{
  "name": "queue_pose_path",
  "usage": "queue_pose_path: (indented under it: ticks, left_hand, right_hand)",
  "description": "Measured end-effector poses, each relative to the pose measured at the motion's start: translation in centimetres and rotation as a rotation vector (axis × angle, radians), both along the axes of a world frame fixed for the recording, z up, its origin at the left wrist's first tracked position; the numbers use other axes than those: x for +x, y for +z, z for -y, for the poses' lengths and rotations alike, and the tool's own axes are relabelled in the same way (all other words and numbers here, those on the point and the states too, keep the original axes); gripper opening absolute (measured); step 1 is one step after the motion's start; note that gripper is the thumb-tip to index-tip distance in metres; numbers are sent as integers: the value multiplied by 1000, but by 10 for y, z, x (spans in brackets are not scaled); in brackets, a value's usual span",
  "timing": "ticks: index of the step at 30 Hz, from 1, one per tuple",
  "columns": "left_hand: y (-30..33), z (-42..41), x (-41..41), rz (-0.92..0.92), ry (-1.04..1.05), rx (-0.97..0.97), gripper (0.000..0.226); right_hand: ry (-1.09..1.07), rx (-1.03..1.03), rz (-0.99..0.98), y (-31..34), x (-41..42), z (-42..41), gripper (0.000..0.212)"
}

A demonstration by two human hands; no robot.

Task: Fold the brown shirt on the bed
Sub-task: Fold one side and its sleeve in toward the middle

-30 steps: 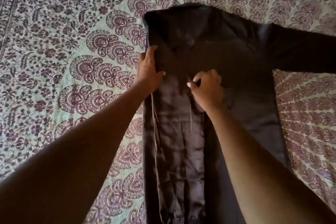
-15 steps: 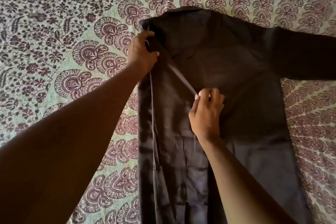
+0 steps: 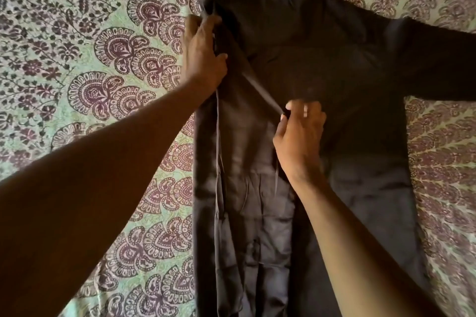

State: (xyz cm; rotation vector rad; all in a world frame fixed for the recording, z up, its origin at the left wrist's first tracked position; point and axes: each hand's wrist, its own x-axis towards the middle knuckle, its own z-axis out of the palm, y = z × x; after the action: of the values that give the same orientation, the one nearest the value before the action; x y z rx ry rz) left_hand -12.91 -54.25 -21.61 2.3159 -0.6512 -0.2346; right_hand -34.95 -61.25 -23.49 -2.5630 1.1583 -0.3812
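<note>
My left hand (image 3: 203, 59) has climbed to the shoulder at 11 o'clock, grip on cloth; my right hand (image 3: 298, 134) now pinches the folded sleeve edge, drawn taut. The brown shirt (image 3: 322, 72) lies on the bed (image 3: 77, 59), one side folded in

A bed (image 3: 108, 64) with a green and maroon paisley cover carries the brown shirt (image 3: 322, 64), lying flat.

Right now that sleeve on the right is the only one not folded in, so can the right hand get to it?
Probably yes. The spread sleeve lies flat with nothing on it, but the right hand is pinching a fold of the brown shirt and would have to let go first.
</note>
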Motion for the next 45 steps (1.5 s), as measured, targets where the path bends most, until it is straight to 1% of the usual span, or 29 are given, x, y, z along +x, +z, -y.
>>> queue_pose_path:
  ticks: [2, 4, 6, 8, 10, 11, 13, 15, 17, 18, 19, 20, 22, 24, 26, 27, 28, 29, 32, 34, 36, 38, 39, 40, 42, 45]
  left_hand:
    - [5, -9, -25, 161, 15, -57, 32]
    - [3, -28, -50, 172, -141, -96, 15]
    - [-6, -51, -69, 140, -314, -46, 16]
    - [-16, -71, -82, 131, -394, 26, 20]
    - [-18, -81, -85, 102, -415, 42, 30]
    - [-16, -85, -84, 70, -431, 51, 39]
    - [-10, -92, -82, 22, -501, 101, 64]
    - [-3, -100, -85, -12, -588, 192, 92]
    - [-1, -109, -94, 39, -652, 294, 108]
    - [-2, -113, -101, 90, -673, 356, 109]
    - [-2, -117, -108, 143, -678, 407, 106]
    - [-2, -121, -116, 199, -663, 434, 102]
    - [0, -126, -133, 298, -623, 428, 88]
    - [0, -127, -149, 311, -641, 410, 68]
    - [1, -132, -163, 279, -684, 355, 49]
    - [3, -136, -168, 272, -685, 329, 43]
    - [5, -140, -172, 261, -669, 314, 43]
    - [9, -144, -175, 242, -655, 323, 48]
    - [14, -160, -198, 221, -642, 413, 74]
    - [11, -173, -215, 219, -644, 456, 81]
    - [8, -182, -230, 220, -600, 447, 79]
    - [7, -188, -240, 217, -530, 405, 73]
    - [8, -190, -241, 214, -482, 379, 71]
    - [8, -192, -244, 212, -429, 354, 69]
    - [5, -198, -251, 219, -350, 327, 69]
    - [-8, -214, -271, 225, -388, 430, 79]
  right_hand:
    - [67, -84, -25, 5, -4, -5, 30]
    - [188, -79, 8, 5, -13, -14, 27]
    - [336, -23, -3, -1, -27, -24, 22]
    - [414, -5, -64, -5, -41, -28, 29]
    - [407, -6, -126, -4, -49, -28, 39]
    - [401, -12, -169, -2, -49, -30, 43]
    - [400, -11, -259, 8, -50, -40, 52]
    - [414, -16, -304, 19, -54, -53, 58]
    - [471, -38, -283, 27, -65, -64, 50]
    - [515, -43, -258, 26, -72, -68, 42]
    - [562, -46, -235, 23, -80, -70, 33]
    - [607, -49, -226, 18, -90, -73, 29]
    - [657, -57, -238, 9, -109, -80, 35]
    - [661, -56, -251, 6, -127, -86, 43]
    - [665, -48, -242, 9, -140, -91, 41]
    - [668, -30, -239, 12, -147, -93, 40]
    - [669, -2, -233, 14, -154, -96, 40]
    - [672, 22, -229, 17, -162, -98, 44]
    - [701, 40, -287, 20, -186, -108, 54]
    - [714, 38, -309, 20, -194, -111, 55]
    - [674, -4, -256, 20, -190, -110, 52]
    - [605, -39, -175, 22, -173, -104, 51]
    - [604, -47, -132, 22, -159, -98, 51]
    - [644, -61, -108, 21, -145, -92, 50]
    - [799, -118, -152, 13, -117, -78, 51]
    - [964, -146, -348, 4, -78, -50, 62]
